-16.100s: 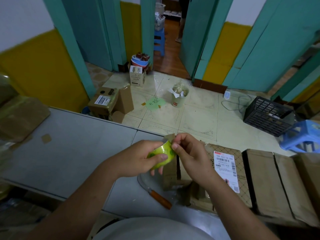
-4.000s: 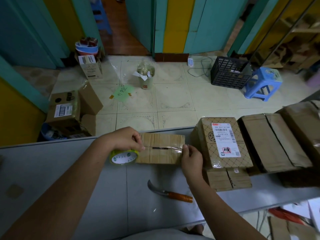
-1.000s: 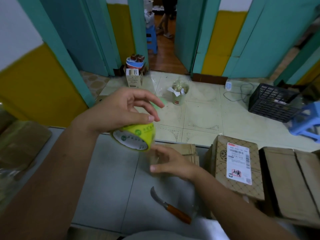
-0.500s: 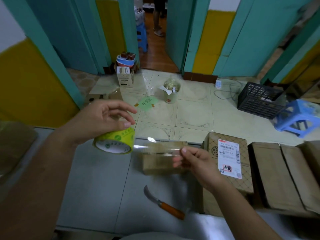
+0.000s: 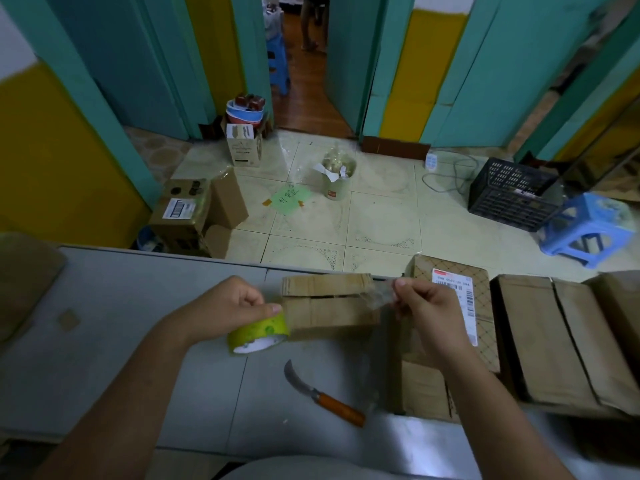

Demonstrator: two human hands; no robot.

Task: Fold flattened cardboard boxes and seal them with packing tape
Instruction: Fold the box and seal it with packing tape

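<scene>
The small cardboard box (image 5: 329,303) sits at the far edge of the bench (image 5: 104,323), centre of the frame. Its top flaps are closed, with a dark seam running left to right. It looks light and probably empty, so it is likely to slide on the smooth surface unless something presses down on it. The corrugated walls are stiff, but the flaps will probably spring up until taped. The best place to steady it is flat on the top, beside the seam.

The left hand (image 5: 225,310) grips the yellow-green tape roll (image 5: 258,332) just beside the box's left end, fingers curled over it. The right hand (image 5: 426,306) pinches the free end of the clear tape strip (image 5: 379,294) just past the box's right end. The strip is thin, sticky and already wrinkled at the pinch. It should be held only at its tip and kept taut, or it may cling to itself.

Half a second ago the roll was higher and further left, with the strip stretched in the air above the box. Now both hands are lower and spread to either end, so the strip lies along the seam. I cannot tell whether it touches the cardboard yet. The curved knife (image 5: 322,393) lies in the same place on the bench, lower centre of the frame.
</scene>
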